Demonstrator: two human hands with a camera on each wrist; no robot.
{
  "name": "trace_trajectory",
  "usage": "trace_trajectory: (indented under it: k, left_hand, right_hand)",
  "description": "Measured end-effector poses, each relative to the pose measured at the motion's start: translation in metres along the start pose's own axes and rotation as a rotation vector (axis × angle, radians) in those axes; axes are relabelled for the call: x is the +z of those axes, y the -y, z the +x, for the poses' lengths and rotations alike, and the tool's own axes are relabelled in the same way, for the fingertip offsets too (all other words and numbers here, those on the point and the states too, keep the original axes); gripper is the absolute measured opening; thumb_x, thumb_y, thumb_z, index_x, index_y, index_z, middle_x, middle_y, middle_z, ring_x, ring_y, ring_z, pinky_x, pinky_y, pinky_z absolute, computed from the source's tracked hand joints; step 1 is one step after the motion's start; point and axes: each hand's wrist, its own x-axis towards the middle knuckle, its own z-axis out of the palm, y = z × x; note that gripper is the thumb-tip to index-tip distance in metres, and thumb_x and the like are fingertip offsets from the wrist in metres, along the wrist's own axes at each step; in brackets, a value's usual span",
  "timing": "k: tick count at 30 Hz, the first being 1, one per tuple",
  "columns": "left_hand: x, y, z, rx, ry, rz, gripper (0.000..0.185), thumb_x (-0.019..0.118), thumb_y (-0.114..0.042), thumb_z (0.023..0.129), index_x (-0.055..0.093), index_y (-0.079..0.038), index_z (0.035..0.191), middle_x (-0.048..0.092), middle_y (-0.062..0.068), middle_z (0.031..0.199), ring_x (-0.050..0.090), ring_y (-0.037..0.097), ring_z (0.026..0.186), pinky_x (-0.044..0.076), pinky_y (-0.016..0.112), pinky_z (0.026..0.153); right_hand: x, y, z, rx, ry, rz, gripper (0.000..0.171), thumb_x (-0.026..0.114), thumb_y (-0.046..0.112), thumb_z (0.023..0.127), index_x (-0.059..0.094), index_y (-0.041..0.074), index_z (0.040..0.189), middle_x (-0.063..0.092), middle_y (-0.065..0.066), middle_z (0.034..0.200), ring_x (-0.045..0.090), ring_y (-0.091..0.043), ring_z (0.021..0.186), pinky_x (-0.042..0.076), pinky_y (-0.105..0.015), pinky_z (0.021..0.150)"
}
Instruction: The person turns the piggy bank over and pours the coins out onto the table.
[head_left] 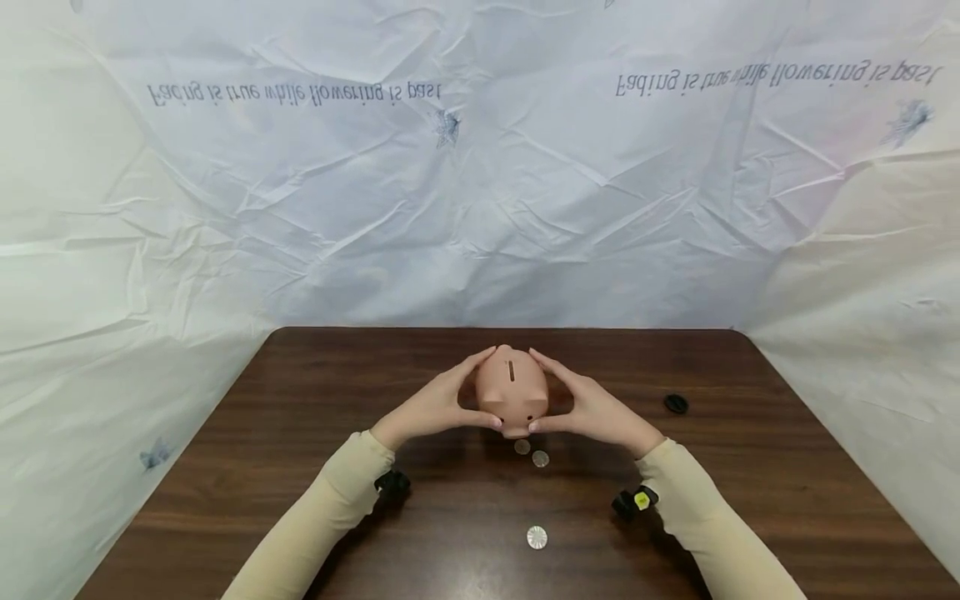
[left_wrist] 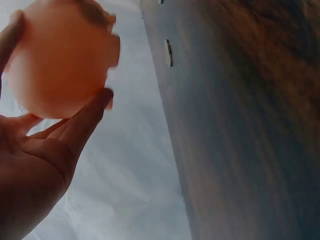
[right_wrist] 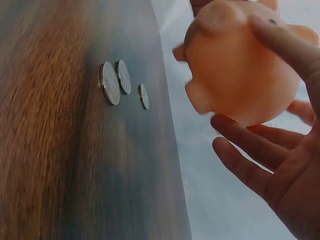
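Observation:
A pink piggy bank (head_left: 513, 385) is held between both hands, slot side up and snout towards the person. In the wrist views its feet are off the table. My left hand (head_left: 437, 402) grips one side of it, thumb near the snout. On the opposite side my right hand (head_left: 597, 408) grips it the same way, its thumb by an eye in the right wrist view. Three coins lie below: one coin (head_left: 522, 447) by the snout, another coin (head_left: 540, 458) beside it, and a third coin (head_left: 536, 537) closer to the person. The bank's underside is mostly hidden.
A small black oval piece (head_left: 676, 403) lies on the right of the dark wooden table (head_left: 330, 367). White printed sheeting (head_left: 450, 208) hangs behind the table's far edge and at both sides. Black wrist cameras (head_left: 633, 502) are strapped near the sleeves.

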Motion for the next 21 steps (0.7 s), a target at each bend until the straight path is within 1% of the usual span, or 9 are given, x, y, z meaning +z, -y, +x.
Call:
trace_trajectory:
  k: [3, 6, 8, 10, 13, 14, 16, 18, 21]
  left_hand:
    - [0.001, -0.001, -0.004, -0.107, 0.02, -0.066, 0.089, 0.073, -0.045, 0.092, 0.02, -0.029, 0.162, 0.045, 0.0, 0.152, 0.057, 0.017, 0.126, 0.054, 0.037, 0.097]
    - [0.004, -0.002, -0.005, -0.168, 0.022, -0.142, 0.078, 0.064, -0.048, 0.098, 0.026, -0.022, 0.161, 0.046, 0.008, 0.151, 0.062, 0.021, 0.119, 0.056, 0.041, 0.093]
    - [0.005, -0.002, -0.005, -0.194, 0.02, -0.188, 0.071, 0.058, -0.049, 0.101, 0.03, -0.02, 0.159, 0.052, 0.011, 0.143, 0.066, 0.022, 0.108, 0.058, 0.045, 0.089]
    - [0.005, -0.003, -0.005, -0.216, 0.014, -0.23, 0.065, 0.053, -0.051, 0.103, 0.035, -0.017, 0.156, 0.058, 0.013, 0.133, 0.068, 0.023, 0.099, 0.058, 0.047, 0.086]
    - [0.006, -0.004, -0.004, -0.264, 0.006, -0.264, 0.062, 0.045, -0.055, 0.105, 0.044, -0.012, 0.15, 0.067, 0.011, 0.116, 0.069, 0.022, 0.088, 0.059, 0.044, 0.083]
    - [0.006, -0.004, -0.004, -0.282, 0.004, -0.279, 0.063, 0.043, -0.057, 0.105, 0.046, -0.011, 0.148, 0.068, 0.011, 0.112, 0.07, 0.021, 0.088, 0.059, 0.042, 0.083]
    - [0.008, -0.005, -0.002, -0.307, 0.001, -0.311, 0.065, 0.039, -0.059, 0.105, 0.05, -0.008, 0.143, 0.07, 0.01, 0.108, 0.071, 0.02, 0.088, 0.06, 0.04, 0.082]
    - [0.009, -0.005, -0.001, -0.329, 0.003, -0.338, 0.067, 0.037, -0.062, 0.104, 0.053, -0.008, 0.14, 0.071, 0.01, 0.105, 0.071, 0.021, 0.088, 0.06, 0.039, 0.082]
    - [0.009, -0.006, 0.001, -0.361, 0.013, -0.361, 0.07, 0.036, -0.066, 0.102, 0.053, -0.01, 0.142, 0.071, 0.009, 0.105, 0.072, 0.021, 0.087, 0.06, 0.038, 0.081]
  right_hand:
    - [0.0, 0.003, -0.001, 0.039, 0.016, 0.014, 0.087, 0.076, 0.038, 0.091, 0.025, 0.031, 0.161, 0.047, -0.009, 0.15, 0.062, -0.024, 0.12, 0.057, -0.038, 0.09]
    - [0.002, 0.005, 0.0, 0.083, 0.017, 0.003, 0.073, 0.066, 0.038, 0.099, 0.029, 0.022, 0.16, 0.053, -0.013, 0.143, 0.064, -0.026, 0.114, 0.056, -0.039, 0.087]
    - [0.005, 0.006, 0.001, 0.117, 0.022, 0.004, 0.066, 0.059, 0.04, 0.103, 0.032, 0.016, 0.159, 0.062, -0.012, 0.13, 0.066, -0.027, 0.106, 0.056, -0.042, 0.084]
    - [0.008, 0.007, 0.002, 0.168, 0.019, 0.018, 0.061, 0.053, 0.044, 0.105, 0.036, 0.016, 0.157, 0.069, -0.008, 0.114, 0.069, -0.026, 0.094, 0.055, -0.042, 0.083]
    - [0.012, 0.01, 0.003, 0.223, 0.014, 0.03, 0.059, 0.044, 0.05, 0.107, 0.04, 0.014, 0.154, 0.072, -0.003, 0.092, 0.071, -0.027, 0.076, 0.055, -0.044, 0.085]
    - [0.014, 0.012, 0.003, 0.244, 0.005, 0.03, 0.059, 0.043, 0.052, 0.107, 0.041, 0.015, 0.154, 0.073, -0.002, 0.091, 0.071, -0.028, 0.074, 0.054, -0.042, 0.086]
    - [0.016, 0.015, 0.002, 0.275, -0.011, 0.036, 0.06, 0.04, 0.054, 0.107, 0.042, 0.016, 0.153, 0.073, -0.002, 0.097, 0.071, -0.029, 0.072, 0.054, -0.043, 0.088]
    - [0.018, 0.018, 0.001, 0.295, -0.029, 0.037, 0.061, 0.038, 0.055, 0.107, 0.043, 0.016, 0.153, 0.073, -0.003, 0.104, 0.071, -0.03, 0.071, 0.055, -0.043, 0.087]
    - [0.019, 0.02, 0.002, 0.318, -0.055, 0.045, 0.061, 0.036, 0.057, 0.107, 0.047, 0.016, 0.15, 0.072, -0.004, 0.108, 0.071, -0.03, 0.07, 0.056, -0.042, 0.084]
